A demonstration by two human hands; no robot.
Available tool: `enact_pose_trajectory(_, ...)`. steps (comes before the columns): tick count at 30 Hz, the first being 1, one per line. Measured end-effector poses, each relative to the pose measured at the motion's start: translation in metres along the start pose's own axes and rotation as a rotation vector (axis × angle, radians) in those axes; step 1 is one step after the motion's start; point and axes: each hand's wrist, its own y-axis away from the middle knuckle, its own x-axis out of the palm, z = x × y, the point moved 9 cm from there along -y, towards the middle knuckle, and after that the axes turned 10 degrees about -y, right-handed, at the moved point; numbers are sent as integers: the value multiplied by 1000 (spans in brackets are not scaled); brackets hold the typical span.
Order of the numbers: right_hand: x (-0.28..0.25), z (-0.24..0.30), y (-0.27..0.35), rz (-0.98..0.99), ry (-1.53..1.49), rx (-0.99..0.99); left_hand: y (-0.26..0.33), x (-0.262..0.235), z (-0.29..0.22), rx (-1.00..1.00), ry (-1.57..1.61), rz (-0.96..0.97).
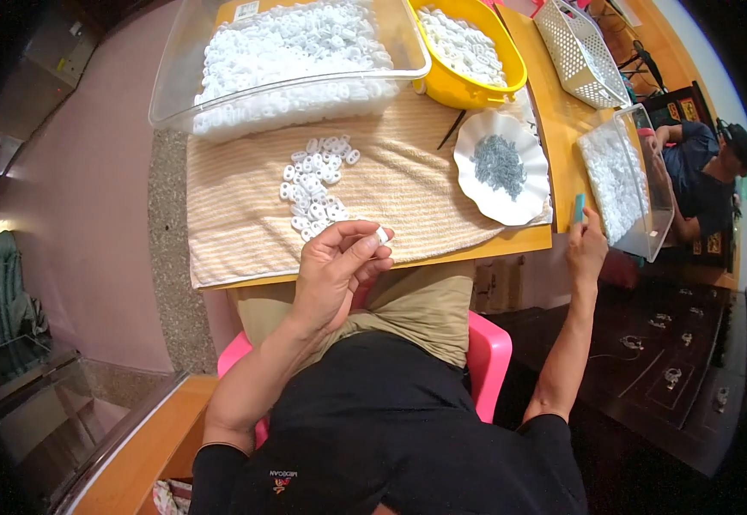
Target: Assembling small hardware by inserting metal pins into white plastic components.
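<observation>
My left hand (337,268) is closed over my lap at the table's front edge, pinching a small white plastic piece (381,234) between thumb and fingertips. Off to the right, beyond the towel, my right hand (586,247) grips a short light-blue stick-like tool (579,208) that points up from its fingers. Just past my left hand lies a loose pile of white oval pieces with two holes (312,190). A white scalloped plate (521,209) sits nearer my right hand and carries many tiny grey parts (499,166), too small to name.
A large clear bin (161,101) and a yellow basin (468,97), both full of white pieces, stand at the back. Right are a white perforated basket (592,73) and another clear bin (655,232) of white pieces, beside another person (700,172). A striped towel (240,206) covers the table.
</observation>
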Motion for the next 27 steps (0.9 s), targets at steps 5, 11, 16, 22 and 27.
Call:
enact_pose_trajectory(5, -25, 40, 33, -1, -1356, 165, 3, 0, -1, -5, -58, -41)
enact_pose_trajectory(11, -4, 180, 91, 542, -1824, 202, 6, 12, 1, 98, -240, -21)
enact_pose_trajectory(16, 5, 234, 107, 753, -1807, 86, 11, 15, 3, 158, -293, -25)
enact_pose_trajectory(22, 12, 254, 121, 953, -1787, 109, 11, 9, -3, 192, -294, -47)
enact_pose_trajectory(27, 15, 257, 124, 984, -1783, 72, 11, 10, -3, 168, -268, -24)
